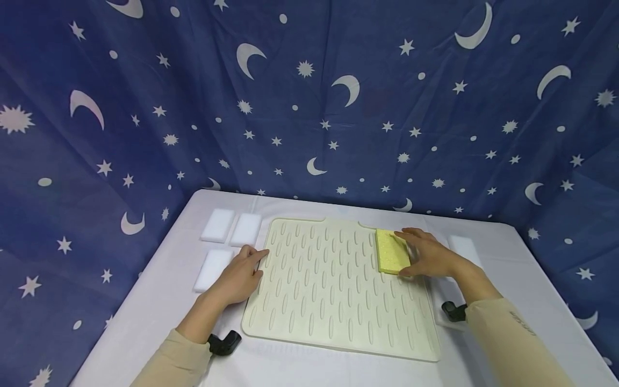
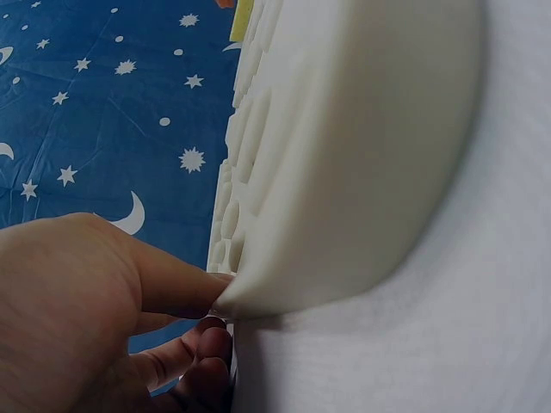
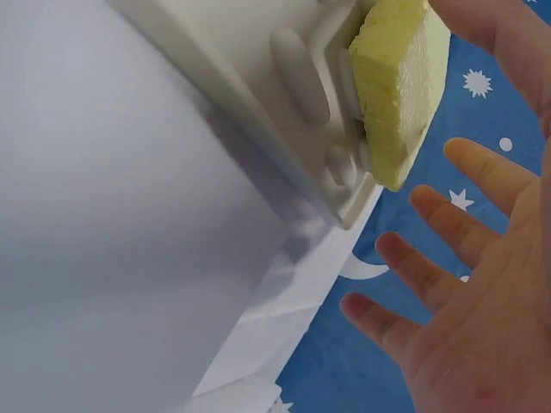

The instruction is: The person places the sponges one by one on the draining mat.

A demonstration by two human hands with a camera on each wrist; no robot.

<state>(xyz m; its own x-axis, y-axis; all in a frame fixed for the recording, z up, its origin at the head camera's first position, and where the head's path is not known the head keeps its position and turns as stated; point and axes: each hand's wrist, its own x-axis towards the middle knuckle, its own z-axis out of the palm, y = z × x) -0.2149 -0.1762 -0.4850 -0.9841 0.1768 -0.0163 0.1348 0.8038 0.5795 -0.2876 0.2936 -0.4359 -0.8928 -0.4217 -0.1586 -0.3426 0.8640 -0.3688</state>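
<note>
A cream mat [image 1: 333, 290] with raised oval ridges lies in the middle of the table. My left hand [image 1: 244, 277] is at its left edge, index finger reaching onto the rim. In the left wrist view the thumb [image 2: 176, 284] touches the mat's edge, with other fingers curled beneath. On the mat's far right corner sits a yellow sponge [image 1: 390, 251]. Over its right side my right hand [image 1: 427, 255] is spread, thumb near the closer end and fingers near the far end. The right wrist view shows the fingers [image 3: 430, 275] apart from the sponge [image 3: 400, 86].
Several white sponge-like blocks lie left of the mat, one [image 1: 213, 269] beside the left forearm. Another white block [image 1: 464, 250] is partly behind the right wrist. A white cloth [image 1: 300, 365] covers the table; a blue curtain [image 1: 290, 134] with moons and stars hangs behind it.
</note>
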